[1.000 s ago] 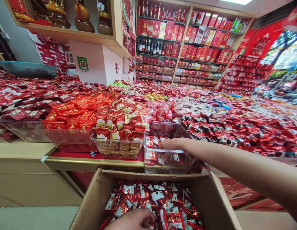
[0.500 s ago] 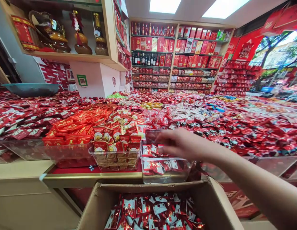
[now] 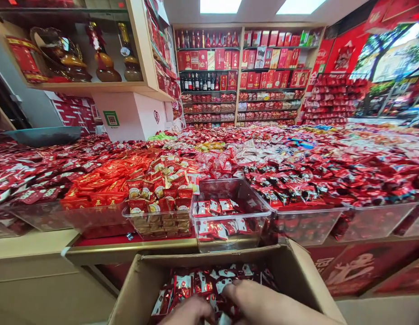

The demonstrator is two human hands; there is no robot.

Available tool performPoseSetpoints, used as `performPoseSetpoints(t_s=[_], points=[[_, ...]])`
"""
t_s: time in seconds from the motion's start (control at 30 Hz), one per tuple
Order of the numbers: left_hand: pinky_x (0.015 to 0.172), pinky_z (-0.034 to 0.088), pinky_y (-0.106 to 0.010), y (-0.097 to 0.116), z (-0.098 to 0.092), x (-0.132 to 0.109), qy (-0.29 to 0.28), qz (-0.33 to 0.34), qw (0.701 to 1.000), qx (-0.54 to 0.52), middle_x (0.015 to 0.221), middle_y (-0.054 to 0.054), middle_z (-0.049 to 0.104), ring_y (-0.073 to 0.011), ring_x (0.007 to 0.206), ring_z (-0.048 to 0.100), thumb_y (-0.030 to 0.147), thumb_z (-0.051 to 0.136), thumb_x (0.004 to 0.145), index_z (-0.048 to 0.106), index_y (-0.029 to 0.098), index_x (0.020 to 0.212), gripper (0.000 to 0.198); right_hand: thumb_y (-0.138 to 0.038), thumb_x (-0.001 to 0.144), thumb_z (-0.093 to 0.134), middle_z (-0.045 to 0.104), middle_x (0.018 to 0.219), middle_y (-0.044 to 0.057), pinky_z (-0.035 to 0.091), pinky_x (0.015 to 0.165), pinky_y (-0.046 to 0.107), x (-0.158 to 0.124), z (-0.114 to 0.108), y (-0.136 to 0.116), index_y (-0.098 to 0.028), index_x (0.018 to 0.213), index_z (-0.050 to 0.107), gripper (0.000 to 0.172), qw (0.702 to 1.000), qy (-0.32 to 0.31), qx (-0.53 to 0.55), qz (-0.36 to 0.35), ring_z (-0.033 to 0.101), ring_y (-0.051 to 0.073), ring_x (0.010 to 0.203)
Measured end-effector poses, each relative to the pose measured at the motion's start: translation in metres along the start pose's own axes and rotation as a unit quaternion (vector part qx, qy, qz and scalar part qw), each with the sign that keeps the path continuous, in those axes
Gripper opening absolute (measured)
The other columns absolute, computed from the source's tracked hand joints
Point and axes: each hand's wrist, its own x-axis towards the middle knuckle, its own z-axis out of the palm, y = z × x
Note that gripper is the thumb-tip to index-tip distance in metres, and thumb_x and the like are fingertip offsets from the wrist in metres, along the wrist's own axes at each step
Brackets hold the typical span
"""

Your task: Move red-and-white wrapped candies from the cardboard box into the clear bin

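Note:
Both hands are down in an open cardboard box (image 3: pixel 314 284) holding many small red-and-white candy packets (image 3: pixel 184 286). My left hand (image 3: pixel 191 311) is low in the box, its fingers curled in at the packets. My right hand (image 3: pixel 251 298) reaches in beside it with bent fingers, closed around packets; a pale packet shows between the two hands. Fingertips are partly hidden and blurred, so how many packets they hold cannot be seen. Just beyond the box, a clear plastic bin (image 3: pixel 232 219) contains several matching packets in rows.
Left of that bin stands a bin of durian candies (image 3: pixel 158 221), then orange-red packets (image 3: pixel 97 185). Further clear bins (image 3: pixel 307 225) heaped with red candy line the right. A gold counter edge (image 3: pixel 135 246) runs behind the box. A glass-shelved cabinet (image 3: pixel 94 85) overhangs at upper left.
My right hand has left the clear bin and come down into the cardboard box. My left hand has entered view inside the box. The camera view has shifted slightly.

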Motion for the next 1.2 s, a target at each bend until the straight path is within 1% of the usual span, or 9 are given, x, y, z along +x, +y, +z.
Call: performPoseSetpoints(t_s=[0.1, 0.23, 0.37, 0.53, 0.63, 0.8, 0.97, 1.07, 1.2], points=[[0.067, 0.043, -0.025, 0.002, -0.005, -0.007, 0.063, 0.037, 0.985, -0.154, 0.075, 0.002, 0.066, -0.0172, 0.075, 0.059, 0.028, 0.066, 0.068, 0.064, 0.017, 0.082, 0.019, -0.028, 0.061, 0.064, 0.062, 0.075, 0.003, 0.038, 0.050, 0.023, -0.005, -0.013, -0.011, -0.018, 0.088, 0.057, 0.030, 0.993, -0.017, 0.109, 0.027, 0.056, 0.016, 0.063], [0.065, 0.045, -0.026, 0.016, -0.003, -0.014, 0.132, 0.073, 0.880, -0.450, 0.077, 0.000, 0.066, -0.0139, 0.068, 0.060, 0.031, 0.065, 0.070, 0.056, 0.017, 0.086, 0.023, -0.027, 0.073, 0.054, 0.058, 0.071, 0.000, 0.040, 0.053, 0.022, 0.003, -0.021, -0.009, -0.017, 0.078, 0.050, 0.012, 0.956, 0.045, 0.290, 0.019, 0.053, 0.012, 0.061], [0.059, 0.048, -0.025, 0.025, -0.005, -0.017, 0.148, 0.069, 0.806, -0.569, 0.074, 0.001, 0.065, -0.0131, 0.063, 0.062, 0.018, 0.060, 0.070, 0.046, 0.020, 0.083, 0.019, -0.043, 0.076, 0.051, 0.055, 0.070, -0.001, 0.042, 0.049, 0.023, 0.007, -0.024, -0.002, -0.018, 0.081, 0.045, 0.026, 0.882, 0.047, 0.465, 0.051, 0.054, 0.011, 0.055], [0.031, 0.032, -0.016, 0.026, 0.005, -0.018, 0.110, 0.068, 0.833, -0.538, 0.053, 0.005, 0.055, -0.0083, 0.032, 0.049, 0.029, 0.053, 0.072, 0.048, 0.019, 0.082, 0.014, -0.050, 0.067, 0.061, 0.051, 0.066, -0.003, 0.045, 0.056, 0.025, 0.005, -0.019, -0.006, -0.017, 0.072, 0.044, 0.037, 0.852, 0.080, 0.516, 0.043, 0.052, 0.010, 0.057], [0.027, 0.020, -0.013, 0.029, 0.013, -0.016, 0.162, 0.067, 0.861, -0.478, 0.045, 0.008, 0.047, -0.0035, 0.024, 0.035, 0.042, 0.051, 0.076, 0.050, 0.019, 0.079, 0.023, -0.053, 0.066, 0.060, 0.047, 0.059, -0.005, 0.042, 0.051, 0.023, 0.004, -0.015, -0.011, -0.017, 0.067, 0.042, 0.040, 0.851, 0.054, 0.518, 0.061, 0.049, 0.009, 0.053], [0.031, 0.026, -0.014, 0.036, 0.017, -0.017, 0.239, 0.055, 0.875, -0.417, 0.045, 0.009, 0.043, -0.0032, 0.031, 0.035, 0.042, 0.059, 0.072, 0.051, 0.017, 0.061, 0.029, -0.050, 0.073, 0.055, 0.037, 0.054, -0.007, 0.032, 0.045, 0.018, 0.001, -0.013, -0.014, -0.015, 0.062, 0.044, 0.038, 0.886, 0.075, 0.455, 0.046, 0.036, 0.005, 0.049], [0.047, 0.037, -0.018, 0.038, 0.018, -0.019, 0.318, 0.068, 0.870, -0.371, 0.053, 0.006, 0.049, -0.0075, 0.046, 0.043, 0.041, 0.057, 0.074, 0.056, 0.018, 0.067, 0.024, -0.045, 0.067, 0.064, 0.049, 0.065, -0.005, 0.040, 0.047, 0.022, -0.001, -0.015, -0.017, -0.017, 0.079, 0.046, 0.035, 0.842, 0.037, 0.536, 0.042, 0.045, 0.007, 0.050], [0.062, 0.040, -0.021, 0.037, 0.018, -0.019, 0.280, 0.091, 0.886, -0.358, 0.067, 0.002, 0.058, -0.0126, 0.065, 0.051, 0.036, 0.064, 0.069, 0.058, 0.017, 0.077, 0.022, -0.038, 0.065, 0.068, 0.048, 0.063, -0.006, 0.037, 0.047, 0.020, 0.001, -0.013, -0.016, -0.017, 0.078, 0.046, 0.033, 0.844, 0.079, 0.529, 0.034, 0.043, 0.007, 0.050], [0.062, 0.039, -0.021, 0.036, 0.015, -0.020, 0.244, 0.094, 0.892, -0.368, 0.067, 0.002, 0.057, -0.0112, 0.063, 0.048, 0.034, 0.064, 0.070, 0.057, 0.016, 0.075, 0.021, -0.033, 0.071, 0.063, 0.050, 0.065, -0.004, 0.037, 0.051, 0.021, 0.001, -0.014, -0.019, -0.016, 0.078, 0.049, 0.024, 0.861, 0.112, 0.497, 0.016, 0.043, 0.007, 0.055]])
